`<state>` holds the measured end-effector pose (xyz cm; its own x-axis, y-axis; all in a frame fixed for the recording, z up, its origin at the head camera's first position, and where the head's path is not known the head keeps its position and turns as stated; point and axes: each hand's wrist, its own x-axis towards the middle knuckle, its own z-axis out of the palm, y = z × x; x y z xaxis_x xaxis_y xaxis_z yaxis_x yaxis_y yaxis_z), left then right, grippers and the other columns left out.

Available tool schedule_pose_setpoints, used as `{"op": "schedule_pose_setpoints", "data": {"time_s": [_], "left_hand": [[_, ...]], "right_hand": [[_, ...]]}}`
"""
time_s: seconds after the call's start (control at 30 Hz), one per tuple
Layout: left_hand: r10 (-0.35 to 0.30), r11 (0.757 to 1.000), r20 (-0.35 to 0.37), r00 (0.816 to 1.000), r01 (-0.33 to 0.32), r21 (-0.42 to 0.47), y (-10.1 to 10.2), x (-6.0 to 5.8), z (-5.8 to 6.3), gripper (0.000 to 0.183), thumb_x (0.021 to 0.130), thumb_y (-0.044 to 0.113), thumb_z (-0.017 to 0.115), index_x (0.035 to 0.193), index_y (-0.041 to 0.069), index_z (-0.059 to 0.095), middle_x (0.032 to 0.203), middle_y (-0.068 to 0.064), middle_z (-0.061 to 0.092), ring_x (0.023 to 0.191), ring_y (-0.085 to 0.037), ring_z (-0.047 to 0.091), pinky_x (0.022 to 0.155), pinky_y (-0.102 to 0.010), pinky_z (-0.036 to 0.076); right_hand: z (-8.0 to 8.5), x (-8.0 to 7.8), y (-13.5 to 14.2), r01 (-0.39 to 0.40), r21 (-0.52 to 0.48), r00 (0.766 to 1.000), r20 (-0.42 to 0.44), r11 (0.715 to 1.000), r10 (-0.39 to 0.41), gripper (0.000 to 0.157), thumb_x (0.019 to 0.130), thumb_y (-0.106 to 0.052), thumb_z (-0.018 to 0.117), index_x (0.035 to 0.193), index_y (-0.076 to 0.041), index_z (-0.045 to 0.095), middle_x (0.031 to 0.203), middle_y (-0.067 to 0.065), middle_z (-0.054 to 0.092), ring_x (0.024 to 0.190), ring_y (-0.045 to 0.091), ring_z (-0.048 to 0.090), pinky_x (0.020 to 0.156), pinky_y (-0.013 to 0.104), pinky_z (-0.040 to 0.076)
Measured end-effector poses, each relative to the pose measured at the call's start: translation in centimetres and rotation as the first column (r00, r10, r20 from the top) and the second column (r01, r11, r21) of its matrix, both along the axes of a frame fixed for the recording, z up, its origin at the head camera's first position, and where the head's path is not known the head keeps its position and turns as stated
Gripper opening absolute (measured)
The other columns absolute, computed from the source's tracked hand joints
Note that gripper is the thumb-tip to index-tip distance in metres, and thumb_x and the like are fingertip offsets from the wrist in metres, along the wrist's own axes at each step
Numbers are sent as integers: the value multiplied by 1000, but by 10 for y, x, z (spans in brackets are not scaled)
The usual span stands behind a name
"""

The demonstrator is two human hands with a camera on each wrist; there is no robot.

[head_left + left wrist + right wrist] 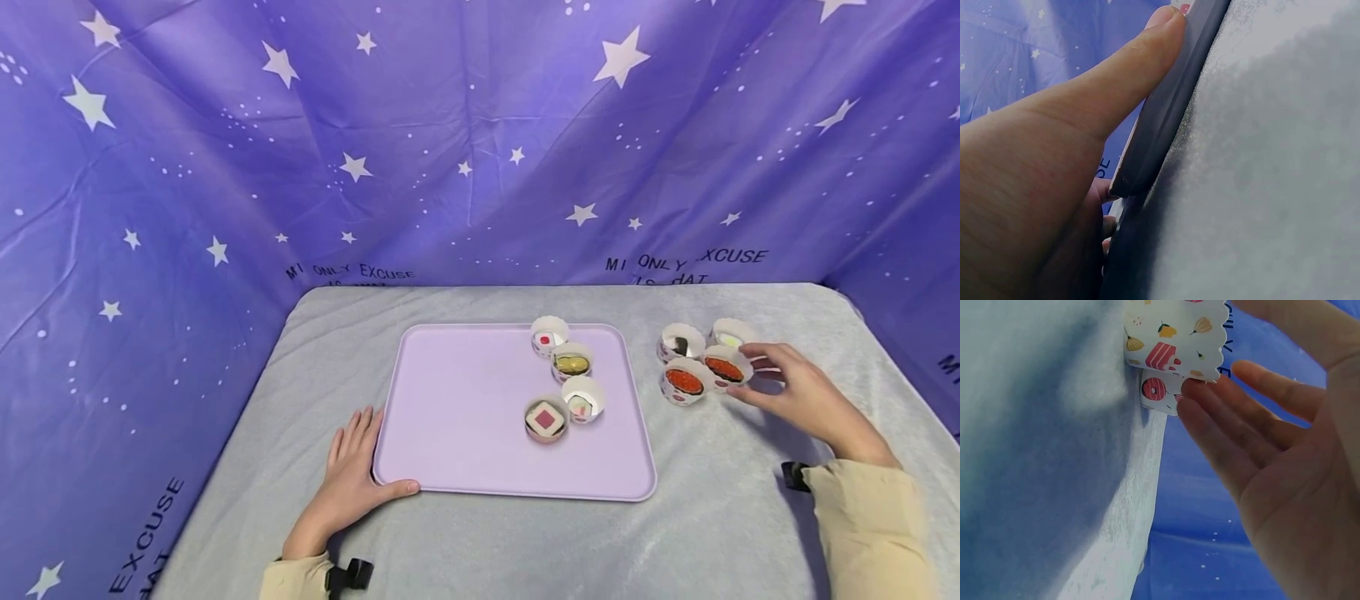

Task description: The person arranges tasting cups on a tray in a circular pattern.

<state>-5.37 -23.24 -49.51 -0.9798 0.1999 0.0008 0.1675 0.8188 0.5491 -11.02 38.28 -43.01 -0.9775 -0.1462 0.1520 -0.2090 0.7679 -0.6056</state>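
Note:
My left hand [352, 475] rests at the near left corner of a lilac tray [465, 417]. Its fingers lie straight along the left side, and its thumb [1141, 56] lies over the near rim. To the tray's right, my right hand [810, 400] reaches to a paper cup [725, 369] holding an orange-topped toy sushi piece. Thumb and fingers stand spread at that cup's right side; the cup stands on the cloth. In the right wrist view, the fingertips are beside a cake-print cup [1175, 337] and overlap a donut-print cup [1155, 390].
Close by stand another orange-topped cup [683, 383], a dark-filled cup [679, 343] and a pale green-filled cup [729, 335]. On the tray's right half are several cups, among them a pink-square sushi cup [545, 419] and a yellow-topped cup [572, 364]. A purple star-print curtain [465, 150] hangs behind.

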Motion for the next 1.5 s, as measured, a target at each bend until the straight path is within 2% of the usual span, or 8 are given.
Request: {"op": "schedule_pose_setpoints", "data": {"time_s": [0.13, 0.23, 0.33, 0.77, 0.93, 1.13, 1.4, 1.5], "left_hand": [[0, 1000, 1, 1000, 0, 5, 0, 0, 0, 124, 69, 66, 79, 159, 6, 18, 164, -23, 13, 152, -41, 4, 118, -61, -1], [-1, 1000, -1, 1000, 1, 4, 0, 0, 1, 124, 69, 66, 79, 159, 6, 18, 164, -23, 13, 152, -41, 4, 118, -61, -1], [-3, 1000, -5, 1000, 3, 4, 0, 0, 0, 124, 69, 66, 79, 159, 6, 18, 164, -22, 13, 152, -41, 4, 118, -61, -1], [-3, 1000, -8, 1000, 3, 0, 1, -2, 2, 125, 69, 67, 79, 159, 5, 18, 164, -22, 13, 152, -40, 4, 118, -61, 0], [-5, 1000, -8, 1000, 5, 2, 1, -2, 1, 125, 69, 66, 79, 159, 6, 18, 164, -22, 13, 152, -40, 4, 118, -60, -1], [-6, 1000, -6, 1000, 6, -3, 1, -2, 0, 124, 68, 66, 79, 159, 6, 18, 164, -22, 12, 152, -40, 4, 119, -60, -1], [-1, 1000, 1, 1000, 1, 8, 0, 0, 1, 125, 68, 66, 79, 159, 5, 18, 164, -22, 13, 152, -40, 4, 118, -61, -1], [0, 1000, 2, 1000, 0, 2, 0, 0, 1, 125, 68, 67, 79, 159, 6, 18, 164, -22, 13, 152, -40, 3, 118, -60, -1]], "right_hand": [[1, -4, 0, 7, 17, 1000, 13, 1000, -8, 67, 80, -22, 84, 131, 9, 51, 126, 29, 51, 97, -17, 46, 75, -1, 40], [1, -6, -1, -2, 28, 1000, 27, 1000, 1, 68, 80, -21, 84, 131, 9, 51, 125, 30, 53, 100, 14, 62, 74, -1, 40], [0, -9, -2, -17, 31, 999, 35, 999, 16, 68, 80, -20, 84, 131, 10, 51, 123, 31, 54, 103, 45, 59, 74, -1, 40], [-1, -15, -9, -34, 63, 999, -10, 997, 34, 64, 82, -18, 83, 131, 7, 52, 126, 31, 56, 104, 52, 59, 74, 4, 38], [-2, -13, -9, -10, 85, 1000, -15, 996, 12, 59, 83, -19, 81, 129, 5, 53, 126, 30, 57, 104, 54, 59, 81, 26, 50], [-3, -10, -7, -6, 69, 999, -39, 998, 9, 56, 83, -17, 81, 128, 4, 55, 124, 28, 59, 104, 50, 59, 75, 6, 38], [1, -6, -5, 20, 90, 1000, -8, 996, -20, 59, 86, -20, 78, 133, 5, 52, 129, 32, 56, 105, 55, 57, 82, 56, 48], [4, -4, -2, 36, 95, 999, -31, 995, -33, 59, 85, -19, 78, 133, 4, 53, 128, 31, 57, 103, 55, 58, 80, 42, 51]]}}
